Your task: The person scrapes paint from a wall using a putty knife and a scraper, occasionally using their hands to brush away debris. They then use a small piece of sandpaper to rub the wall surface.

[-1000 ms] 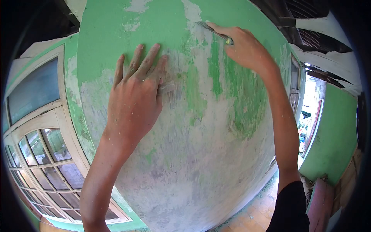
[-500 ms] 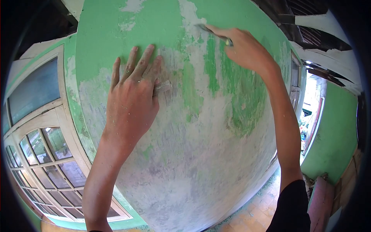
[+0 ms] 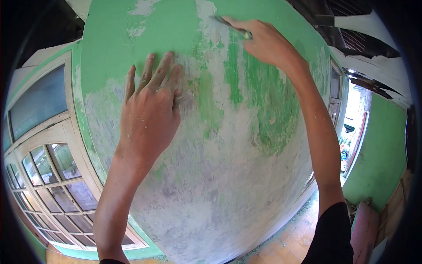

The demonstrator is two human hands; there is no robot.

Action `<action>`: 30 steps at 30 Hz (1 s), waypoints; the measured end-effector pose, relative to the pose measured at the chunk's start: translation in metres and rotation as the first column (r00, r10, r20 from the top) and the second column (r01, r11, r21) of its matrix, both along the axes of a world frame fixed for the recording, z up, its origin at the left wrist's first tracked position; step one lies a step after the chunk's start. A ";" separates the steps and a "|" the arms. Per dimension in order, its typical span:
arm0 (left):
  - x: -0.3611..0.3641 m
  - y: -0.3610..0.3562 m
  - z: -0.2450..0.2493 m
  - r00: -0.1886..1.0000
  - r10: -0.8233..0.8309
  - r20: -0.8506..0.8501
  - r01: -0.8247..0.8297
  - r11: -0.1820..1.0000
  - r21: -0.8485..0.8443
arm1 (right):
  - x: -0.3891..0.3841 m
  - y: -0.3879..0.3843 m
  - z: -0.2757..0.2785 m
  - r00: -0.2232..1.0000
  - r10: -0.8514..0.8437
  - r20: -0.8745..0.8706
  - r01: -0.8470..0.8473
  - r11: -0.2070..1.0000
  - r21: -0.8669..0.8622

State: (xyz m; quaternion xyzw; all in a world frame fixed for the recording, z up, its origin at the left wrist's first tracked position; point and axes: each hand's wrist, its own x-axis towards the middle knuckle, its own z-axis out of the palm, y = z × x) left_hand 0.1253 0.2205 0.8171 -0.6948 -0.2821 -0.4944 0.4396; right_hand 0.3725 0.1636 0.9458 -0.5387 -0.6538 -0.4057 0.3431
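Observation:
My left hand lies against the wall with its fingers spread upward over the edge where green paint gives way to bare, greyish plaster. A small pale, flat piece shows beside its thumb. Higher up and to the right, my right hand is closed around a thin dark scraper. The index finger stretches along the tool, whose tip is at a pale stripe of stripped paint. Motion slightly blurs the tool, and most of its handle is hidden in the fist.
On the left stands a white-framed door with glass panes, under a window. Paint flakes lie on the tiled floor along the wall's foot. At right are a bright doorway and another green wall.
My right hand and the scraper have moved up and to the left along the stripped stripe. The left hand stays against the wall, and the view has shifted slightly.

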 end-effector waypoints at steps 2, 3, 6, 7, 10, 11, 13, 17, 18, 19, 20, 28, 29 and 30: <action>-0.003 -0.002 -0.002 1.000 0.011 -0.005 -0.011 1.000 -0.005 | 0.011 0.004 -0.012 0.998 0.043 0.054 -0.046 0.997 0.057; -0.003 -0.003 -0.003 1.000 0.021 -0.009 -0.021 1.000 -0.008 | 0.013 0.005 -0.016 0.994 0.047 0.095 -0.056 0.994 0.094; -0.003 -0.004 -0.003 1.000 0.029 0.002 -0.028 1.000 -0.004 | -0.007 0.004 0.006 0.998 0.004 0.062 -0.011 0.994 0.112; -0.002 -0.004 -0.003 1.000 0.029 0.005 -0.029 1.000 -0.007 | -0.016 0.002 0.014 0.999 -0.049 -0.008 0.049 0.996 0.077; -0.004 -0.003 -0.004 1.000 0.021 0.001 -0.021 0.999 -0.025 | -0.014 -0.007 0.007 0.999 0.035 -0.025 -0.035 0.999 -0.019; -0.005 -0.003 -0.005 0.999 0.033 0.001 -0.033 0.999 -0.025 | -0.012 -0.006 0.004 0.999 0.034 -0.024 -0.034 0.999 -0.016; -0.006 -0.004 -0.005 0.999 0.044 0.002 -0.044 0.999 -0.019 | -0.005 0.000 -0.002 0.998 0.034 0.055 -0.038 0.996 0.076; -0.002 -0.005 -0.006 0.999 0.035 0.028 -0.032 0.996 -0.082 | -0.018 -0.028 0.011 0.986 -0.148 -0.075 0.124 0.957 -0.263; 0.000 -0.005 -0.004 0.999 0.022 0.035 -0.019 0.997 -0.071 | -0.002 -0.011 0.000 1.000 -0.021 0.005 0.021 0.995 -0.099; 0.003 -0.006 -0.005 0.999 0.020 0.038 -0.017 0.998 -0.066 | 0.007 -0.002 -0.007 0.991 0.092 0.102 -0.098 0.994 0.055; 0.005 -0.006 -0.006 0.999 0.016 0.028 -0.014 0.997 -0.075 | 0.006 -0.002 -0.009 0.991 0.089 0.103 -0.096 0.994 0.060; 0.017 -0.006 -0.005 0.999 0.024 0.027 -0.022 0.997 -0.081 | 0.015 0.017 -0.013 0.957 0.187 0.219 -0.237 0.945 0.226; 0.019 -0.004 -0.007 0.999 0.036 0.032 -0.034 0.997 -0.067 | 0.013 0.018 -0.009 0.957 0.187 0.221 -0.238 0.943 0.233; 0.018 -0.001 -0.008 0.998 0.051 0.036 -0.049 0.997 -0.057 | 0.009 0.019 -0.004 0.974 0.170 0.152 -0.200 0.957 0.209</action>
